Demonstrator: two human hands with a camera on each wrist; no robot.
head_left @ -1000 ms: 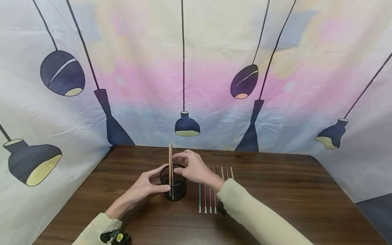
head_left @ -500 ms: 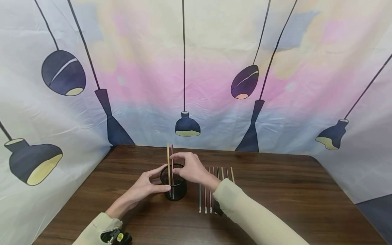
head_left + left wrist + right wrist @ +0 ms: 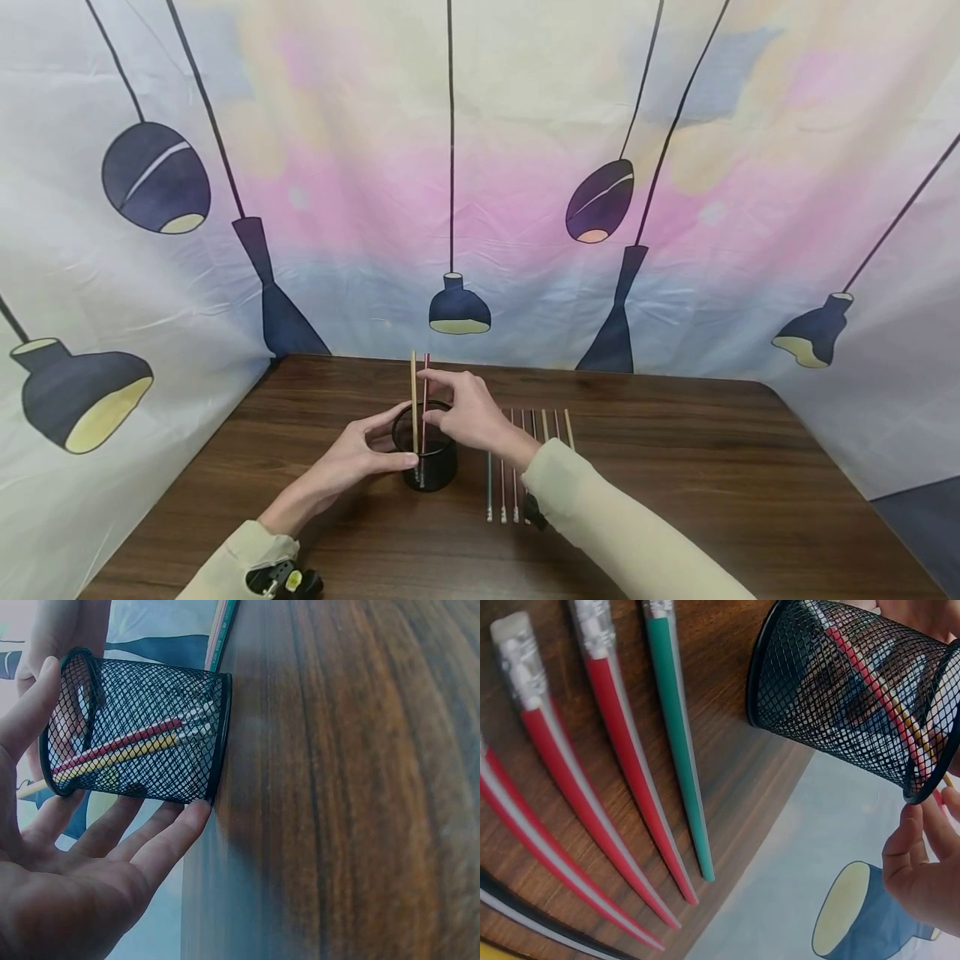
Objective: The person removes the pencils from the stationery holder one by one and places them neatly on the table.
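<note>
A black mesh pencil cup [image 3: 438,471] stands upright on the table with a yellow pencil [image 3: 414,396] and a red pencil [image 3: 427,367] in it, eraser ends down. My left hand [image 3: 360,458] holds the cup from the left, thumb at the rim; the left wrist view shows its fingers [image 3: 161,844] spread along the mesh wall. Over the opening, my right hand [image 3: 472,412] has thumb and index finger at the upper part of the red pencil, pinching it. Both pencils lean inside the mesh, their metal ferrules near the cup's base.
Right of the cup, several pencils lie in a row on the brown wooden table [image 3: 675,467], among them a green pencil [image 3: 676,720] and a red-and-silver striped pencil [image 3: 634,742]. My right forearm partly covers the row. A cloth backdrop [image 3: 517,208] with printed lamps hangs behind the table.
The red pencil's top has shifted right, away from the yellow pencil, and the two now stand farther apart. My right hand has moved very slightly; my left hand has kept its place.
</note>
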